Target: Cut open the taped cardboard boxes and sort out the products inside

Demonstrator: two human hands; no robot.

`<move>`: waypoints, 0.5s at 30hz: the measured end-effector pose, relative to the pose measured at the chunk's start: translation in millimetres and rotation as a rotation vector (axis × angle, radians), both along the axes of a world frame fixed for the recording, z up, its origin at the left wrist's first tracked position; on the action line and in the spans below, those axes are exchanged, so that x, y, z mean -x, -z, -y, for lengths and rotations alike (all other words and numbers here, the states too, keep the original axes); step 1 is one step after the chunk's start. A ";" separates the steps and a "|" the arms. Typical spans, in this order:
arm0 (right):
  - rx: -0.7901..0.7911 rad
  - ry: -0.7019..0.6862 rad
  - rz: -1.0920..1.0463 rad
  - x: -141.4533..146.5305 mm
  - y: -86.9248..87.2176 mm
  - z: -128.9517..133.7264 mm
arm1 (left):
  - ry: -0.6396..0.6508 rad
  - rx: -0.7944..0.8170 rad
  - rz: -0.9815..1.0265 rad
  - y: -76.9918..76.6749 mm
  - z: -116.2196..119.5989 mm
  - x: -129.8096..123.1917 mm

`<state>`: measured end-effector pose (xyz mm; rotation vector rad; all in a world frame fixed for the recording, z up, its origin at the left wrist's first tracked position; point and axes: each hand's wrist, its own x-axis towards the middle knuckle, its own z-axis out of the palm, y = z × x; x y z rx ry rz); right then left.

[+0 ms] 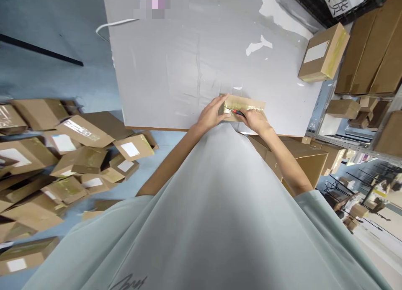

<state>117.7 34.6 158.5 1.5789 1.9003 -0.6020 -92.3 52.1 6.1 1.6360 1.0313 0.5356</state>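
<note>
A small taped cardboard box (241, 101) lies at the front edge of the grey-white table (163, 80). My left hand (211, 115) grips its left end, with the thumb near the front side and the fingers at the far side. In my right hand (256, 120) is a small red and black utility knife (239, 113), pointing left over the clear tape on top of the box. The knife's tip looks close to the tape, but whether it cuts in cannot be made out. Part of the box's right end is behind my right hand.
Another cardboard box (322, 53) with a white label stands at the table's right side. Beyond it are a black crate (309, 5) and a metal shelf (345, 142) with cartons. Several boxes (83, 129) are heaped on the floor at left. A white cable (116, 24) crosses the table's left edge.
</note>
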 end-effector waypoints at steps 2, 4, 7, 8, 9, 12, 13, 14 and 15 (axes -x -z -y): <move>0.007 -0.013 0.023 1.0 -1.6 -3.6 | 0.000 0.011 -0.005 -1.9 -0.9 0.0; 0.020 -0.035 0.046 2.3 -3.4 -9.2 | -0.002 0.021 -0.011 -2.7 -1.6 0.1; 0.039 -0.097 0.056 7.1 -5.1 -21.5 | -0.004 0.024 -0.012 -1.1 -2.7 0.4; 0.043 -0.119 0.056 9.9 -5.0 -26.0 | -0.005 0.023 -0.011 0.1 -3.1 0.4; 0.046 -0.138 0.057 13.3 -4.5 -30.2 | -0.009 0.022 -0.011 1.6 -3.7 0.5; 0.040 -0.169 0.057 23.0 -1.2 -39.1 | -0.024 0.021 -0.015 6.1 -5.7 0.5; 0.034 -0.173 0.055 24.3 0.1 -40.3 | -0.029 0.022 -0.020 7.3 -6.1 0.5; 0.029 -0.175 0.052 23.7 1.5 -40.7 | -0.034 0.022 -0.026 8.3 -6.3 0.6; 0.026 -0.175 0.047 20.7 2.6 -40.2 | -0.040 0.023 -0.033 9.0 -6.2 0.9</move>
